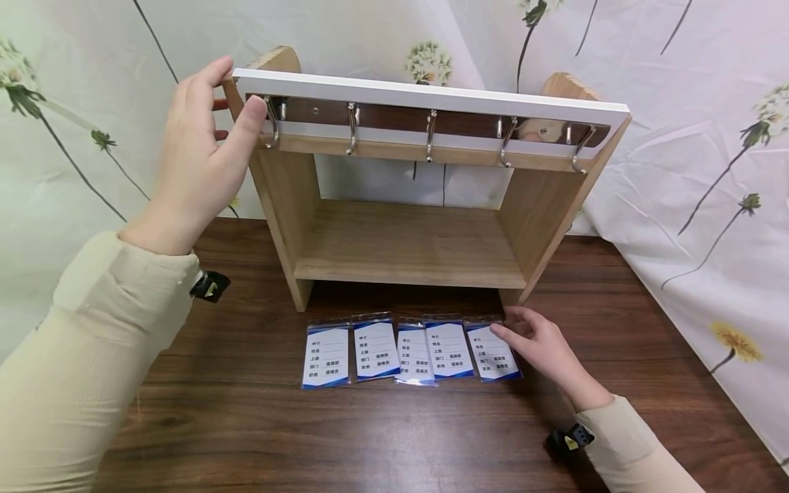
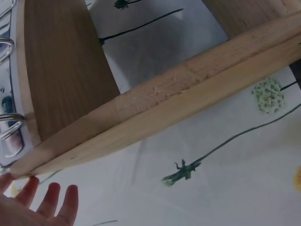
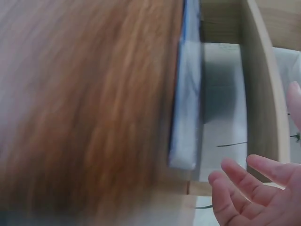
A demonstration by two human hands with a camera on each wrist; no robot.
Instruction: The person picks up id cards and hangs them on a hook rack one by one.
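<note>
My left hand (image 1: 206, 147) is at the top left corner of a wooden hook rack (image 1: 409, 243). Its thumb lies in front, beside the leftmost metal hook (image 1: 272, 123), and its other fingers reach along the outer side. Fingertips touch the side panel (image 2: 155, 106) in the left wrist view; the outer fingers are straight and spread. Low on the right, my right hand (image 1: 545, 346) reaches the rightmost name badge (image 1: 493, 352), thumb over its upper right edge. Relaxed, parted fingers show in the blurred right wrist view. Several more clear-sleeved badges (image 1: 327, 357) lie in a row; some overlap.
The rack stands on a dark wood table (image 1: 370, 438), its white front board (image 1: 425, 83) carrying several double hooks. A floral cloth (image 1: 696, 171) hangs behind and at the sides. The badges lie just before the rack's lower shelf (image 1: 407, 246).
</note>
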